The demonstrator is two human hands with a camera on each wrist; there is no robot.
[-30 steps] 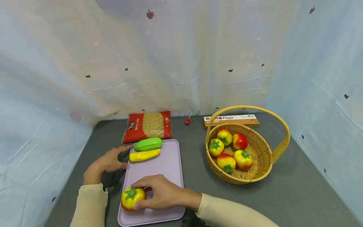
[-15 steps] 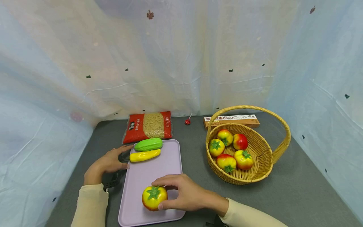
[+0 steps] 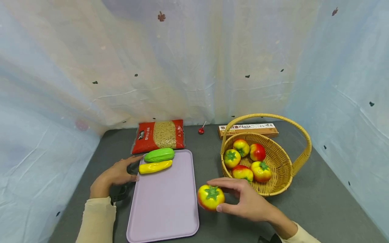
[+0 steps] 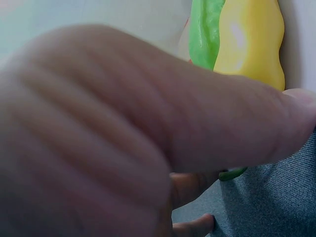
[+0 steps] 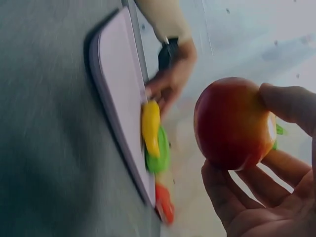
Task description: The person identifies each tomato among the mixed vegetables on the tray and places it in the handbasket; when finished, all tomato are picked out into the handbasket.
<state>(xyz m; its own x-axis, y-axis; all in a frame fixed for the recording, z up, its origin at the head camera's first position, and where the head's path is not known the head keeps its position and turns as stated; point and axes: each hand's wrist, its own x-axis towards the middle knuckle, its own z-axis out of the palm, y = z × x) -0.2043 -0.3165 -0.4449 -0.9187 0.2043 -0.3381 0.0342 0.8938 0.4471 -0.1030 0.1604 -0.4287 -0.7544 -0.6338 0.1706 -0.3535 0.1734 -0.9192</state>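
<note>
My right hand [image 3: 247, 200] holds a yellow-and-red fruit [image 3: 209, 199] with a green leafy top, thumb on one side and fingers on the other. In the right wrist view the fruit [image 5: 232, 123] is held above the table. It hangs between the lilac tray [image 3: 164, 209] and the wicker basket [image 3: 278, 162], where several similar fruits [image 3: 261, 171] lie. My left hand [image 3: 117, 173] rests at the tray's left edge, thumb and fingers spread, touching the rim. By it on the tray lie a long yellow vegetable [image 3: 155, 166] and a green one [image 3: 159, 155].
Behind the tray lies a red bag of pasta [image 3: 164, 135]. A red lollipop [image 3: 201, 130] is at the back middle. A pasta box [image 3: 249, 129] stands behind the basket, whose tall handle [image 3: 301, 162] arches over it. A curtain [image 3: 194, 67] surrounds the grey table.
My right hand has carried the fruit rightward, from the tray's near left corner, across the tray and past its right edge toward the basket. My left hand stays in place.
</note>
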